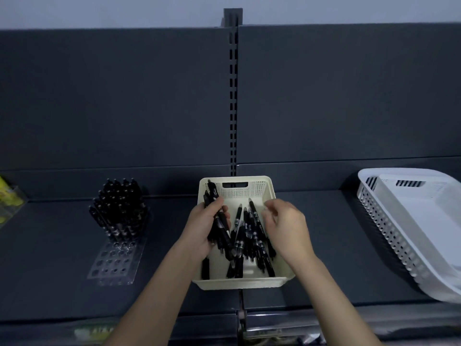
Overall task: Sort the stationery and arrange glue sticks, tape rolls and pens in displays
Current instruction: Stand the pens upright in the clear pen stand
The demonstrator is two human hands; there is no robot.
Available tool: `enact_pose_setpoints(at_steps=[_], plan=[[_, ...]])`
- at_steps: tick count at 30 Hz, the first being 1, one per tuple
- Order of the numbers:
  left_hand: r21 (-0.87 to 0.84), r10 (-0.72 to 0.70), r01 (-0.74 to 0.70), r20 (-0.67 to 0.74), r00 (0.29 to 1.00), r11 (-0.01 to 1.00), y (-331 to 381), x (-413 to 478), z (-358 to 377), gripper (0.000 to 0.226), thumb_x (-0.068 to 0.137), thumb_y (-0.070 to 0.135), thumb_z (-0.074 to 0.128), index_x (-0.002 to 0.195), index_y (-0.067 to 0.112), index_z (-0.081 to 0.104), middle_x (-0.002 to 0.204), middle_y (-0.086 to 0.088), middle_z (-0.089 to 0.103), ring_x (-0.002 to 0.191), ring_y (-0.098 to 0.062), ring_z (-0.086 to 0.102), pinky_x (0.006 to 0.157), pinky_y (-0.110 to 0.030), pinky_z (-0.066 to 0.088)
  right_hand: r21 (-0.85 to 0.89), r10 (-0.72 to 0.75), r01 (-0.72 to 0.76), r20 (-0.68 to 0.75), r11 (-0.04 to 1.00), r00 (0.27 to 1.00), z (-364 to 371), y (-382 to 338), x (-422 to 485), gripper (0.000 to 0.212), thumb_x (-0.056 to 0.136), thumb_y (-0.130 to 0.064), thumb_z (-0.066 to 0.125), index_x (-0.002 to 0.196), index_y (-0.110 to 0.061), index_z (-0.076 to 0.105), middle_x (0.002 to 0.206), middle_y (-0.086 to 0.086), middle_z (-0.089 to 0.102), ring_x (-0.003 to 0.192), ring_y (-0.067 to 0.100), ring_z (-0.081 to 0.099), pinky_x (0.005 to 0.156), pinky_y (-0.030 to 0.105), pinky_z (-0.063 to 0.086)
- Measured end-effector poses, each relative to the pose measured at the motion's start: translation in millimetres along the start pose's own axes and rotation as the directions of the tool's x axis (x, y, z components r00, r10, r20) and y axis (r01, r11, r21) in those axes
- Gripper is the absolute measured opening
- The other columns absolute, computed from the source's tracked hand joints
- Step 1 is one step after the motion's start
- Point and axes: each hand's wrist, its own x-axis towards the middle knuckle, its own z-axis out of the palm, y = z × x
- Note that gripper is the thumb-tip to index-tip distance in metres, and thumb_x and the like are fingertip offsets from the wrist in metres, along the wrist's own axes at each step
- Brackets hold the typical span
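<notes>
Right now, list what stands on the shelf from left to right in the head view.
Yellow items → clear pen display holding black pens → cream basket → white baskets.

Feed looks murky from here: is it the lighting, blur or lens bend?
Head view: dim bluish light, no glare; the loose pens in the cream basket merge into one dark mass. Head view: right hand slightly motion-blurred, left hand sharper around its pen bundle. Head view: wide-angle bend curves the white basket at far right.
</notes>
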Motion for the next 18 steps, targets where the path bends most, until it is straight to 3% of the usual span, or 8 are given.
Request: enact_pose_setpoints(at_steps=[3,6,8,11,13,18], plan=[[0.099,0.174,-0.168,-0.059,0.983,0.981,-1,-8,3,0.014,0.09,0.017,0.065,0.09,0.009,0.053,0.065,-0.001,0.056,0.056,-0.011,0.054,0.055,-0.027,0.048,0.204,0.012,-0.042,0.148,0.978,0.989,1,-24,-4,0.012,0.091,-0.022,0.057,0.095,-0.017,0.068,0.087,-0.007,0.068,0.081,0.006,0.062,0.069,0.016,0.048],[0.165,0.304,-0.287,-0.087,0.949,0.943,4,-19,3,0.017,0.088,0.019,0.066,0.096,0.009,0.054,0.064,0.002,0.056,0.056,-0.01,0.056,0.053,-0.027,0.05,0.372,0.036,-0.157,0.31,0.915,0.95,9,-47,-6,0.009,0.09,-0.025,0.06,0.089,-0.019,0.067,0.08,-0.006,0.069,0.076,0.008,0.066,0.072,0.028,0.056],[0.158,0.354,-0.333,-0.124,0.927,0.929,10,-25,0,0.019,0.088,0.02,0.066,0.099,0.009,0.055,0.07,-0.001,0.056,0.06,-0.011,0.057,0.056,-0.03,0.052,0.451,0.047,-0.239,0.396,0.86,0.917,15,-60,-10,0.007,0.089,-0.023,0.062,0.088,-0.017,0.065,0.079,-0.001,0.069,0.071,0.01,0.067,0.068,0.029,0.058],[0.151,0.439,-0.417,-0.173,0.882,0.896,20,-30,-10,0.017,0.089,0.02,0.066,0.098,0.012,0.054,0.075,-0.001,0.054,0.063,-0.012,0.054,0.061,-0.031,0.049,0.455,0.057,-0.252,0.399,0.854,0.915,26,-74,-16,0.005,0.086,-0.019,0.066,0.091,-0.017,0.065,0.085,0.004,0.07,0.077,0.017,0.068,0.064,0.025,0.056],[0.19,0.493,-0.461,-0.187,0.849,0.867,28,-31,-21,0.015,0.089,0.02,0.065,0.095,0.014,0.053,0.075,0.002,0.055,0.065,-0.012,0.055,0.064,-0.032,0.05,0.471,0.07,-0.272,0.403,0.839,0.913,36,-85,-22,0.007,0.084,-0.015,0.066,0.091,-0.018,0.066,0.084,0.005,0.071,0.077,0.02,0.068,0.067,0.031,0.057],[0.387,0.583,-0.494,-0.153,0.798,0.778,47,-46,-60,0.015,0.091,0.025,0.062,0.098,0.016,0.053,0.081,0.003,0.057,0.073,-0.01,0.058,0.069,-0.029,0.049,0.509,0.026,-0.241,0.394,0.826,0.919,64,-119,-32,0.014,0.082,-0.007,0.065,0.087,-0.019,0.069,0.078,-0.001,0.07,0.065,0.006,0.061,0.06,0.02,0.051]])
